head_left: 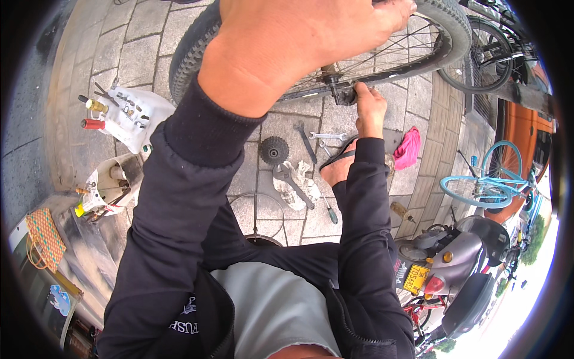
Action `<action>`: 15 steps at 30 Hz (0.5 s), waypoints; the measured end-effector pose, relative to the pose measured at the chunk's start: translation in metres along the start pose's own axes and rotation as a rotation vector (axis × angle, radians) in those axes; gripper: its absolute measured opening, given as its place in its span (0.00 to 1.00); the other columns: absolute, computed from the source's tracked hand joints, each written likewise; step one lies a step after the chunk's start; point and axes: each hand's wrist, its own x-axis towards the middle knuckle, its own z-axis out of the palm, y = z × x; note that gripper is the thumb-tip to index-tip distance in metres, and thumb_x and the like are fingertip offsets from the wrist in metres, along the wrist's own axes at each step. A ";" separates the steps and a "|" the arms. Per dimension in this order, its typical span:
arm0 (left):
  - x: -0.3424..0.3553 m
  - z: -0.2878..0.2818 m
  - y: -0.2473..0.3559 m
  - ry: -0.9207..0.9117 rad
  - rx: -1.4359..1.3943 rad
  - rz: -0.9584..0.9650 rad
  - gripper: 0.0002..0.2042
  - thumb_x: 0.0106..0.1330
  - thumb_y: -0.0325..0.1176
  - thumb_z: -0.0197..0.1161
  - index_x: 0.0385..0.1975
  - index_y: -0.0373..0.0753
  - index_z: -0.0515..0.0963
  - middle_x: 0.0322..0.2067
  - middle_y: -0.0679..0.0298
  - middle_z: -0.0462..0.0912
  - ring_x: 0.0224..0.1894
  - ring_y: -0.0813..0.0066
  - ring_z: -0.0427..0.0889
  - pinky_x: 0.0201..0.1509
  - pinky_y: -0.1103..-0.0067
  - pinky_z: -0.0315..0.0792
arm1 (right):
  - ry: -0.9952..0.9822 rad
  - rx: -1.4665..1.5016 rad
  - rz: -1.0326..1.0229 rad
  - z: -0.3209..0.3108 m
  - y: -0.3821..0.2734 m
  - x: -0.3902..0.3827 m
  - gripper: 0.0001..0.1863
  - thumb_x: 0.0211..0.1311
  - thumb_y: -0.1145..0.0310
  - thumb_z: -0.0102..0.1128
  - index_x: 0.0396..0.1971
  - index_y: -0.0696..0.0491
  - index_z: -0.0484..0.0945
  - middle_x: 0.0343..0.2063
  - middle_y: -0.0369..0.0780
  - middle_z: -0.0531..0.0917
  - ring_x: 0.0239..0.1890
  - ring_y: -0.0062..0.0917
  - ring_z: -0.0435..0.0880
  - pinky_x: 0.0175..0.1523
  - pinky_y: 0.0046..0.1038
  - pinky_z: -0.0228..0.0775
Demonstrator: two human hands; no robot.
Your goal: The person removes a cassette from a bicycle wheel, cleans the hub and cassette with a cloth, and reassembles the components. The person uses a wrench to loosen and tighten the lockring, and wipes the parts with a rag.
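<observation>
Paving slabs [134, 25] — wheel axle [336, 87] against right fingers [372, 99]

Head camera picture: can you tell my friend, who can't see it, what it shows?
A person's left hand reaches across a bicycle wheel while the right hand touches a dark part at its hub. Below, wrenches, a round sprocket cluster and a pink cloth lie on the paving.

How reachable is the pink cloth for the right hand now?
Probably yes: the pink cloth lies uncovered near the right hand, though that hand would first have to leave the dark metal part.
</observation>
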 end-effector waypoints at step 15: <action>-0.003 0.003 0.007 0.052 -0.077 0.030 0.23 0.63 0.47 0.71 0.50 0.36 0.87 0.43 0.52 0.91 0.44 0.49 0.90 0.50 0.63 0.83 | -0.075 -0.379 -0.448 0.020 -0.006 -0.032 0.21 0.58 0.59 0.75 0.39 0.64 0.89 0.38 0.52 0.86 0.44 0.42 0.86 0.53 0.37 0.77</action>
